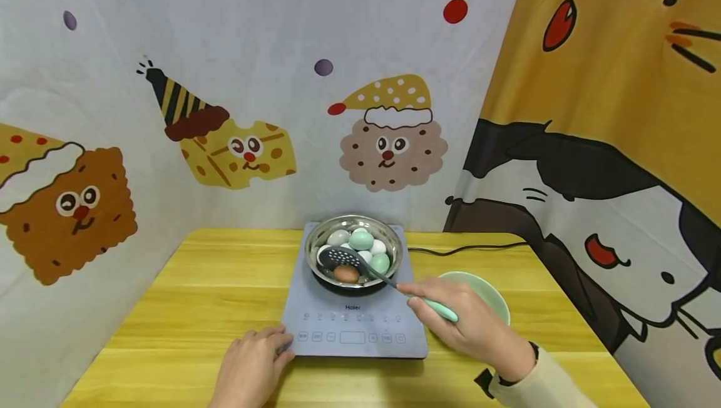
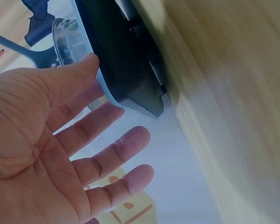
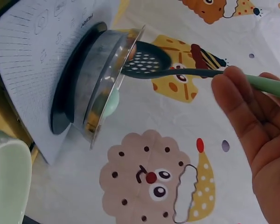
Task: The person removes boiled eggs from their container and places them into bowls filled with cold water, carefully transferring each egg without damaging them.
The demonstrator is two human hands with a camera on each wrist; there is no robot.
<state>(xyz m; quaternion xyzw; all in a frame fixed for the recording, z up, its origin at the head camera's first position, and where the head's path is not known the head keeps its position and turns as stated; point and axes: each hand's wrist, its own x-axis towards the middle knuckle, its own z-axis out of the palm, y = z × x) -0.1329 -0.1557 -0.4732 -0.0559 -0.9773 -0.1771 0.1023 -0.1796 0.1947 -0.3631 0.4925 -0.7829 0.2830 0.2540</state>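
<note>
My right hand (image 1: pixel 459 317) grips the mint-green handle of a slotted spoon (image 1: pixel 440 310). Its dark perforated head (image 3: pixel 149 59) is over the near left part of a steel basin (image 1: pixel 397 246), above a brown egg (image 1: pixel 346 274). Several white and pale green eggs (image 1: pixel 361 240) lie in the basin. The basin stands on a light grey induction cooker (image 1: pixel 352 323), with a dark round base (image 3: pixel 60 105) beneath it. My left hand (image 1: pixel 251 361) touches the cooker's near left corner. In the left wrist view its thumb is against the edge, with the other fingers spread and nearly straight.
A pale green bowl (image 1: pixel 496 298) stands right of the cooker, partly hidden behind my right hand. A black cord (image 1: pixel 467 248) runs along the back of the yellow wooden table (image 1: pixel 186 308). A printed cloth (image 1: pixel 270 20) hangs behind and at both sides.
</note>
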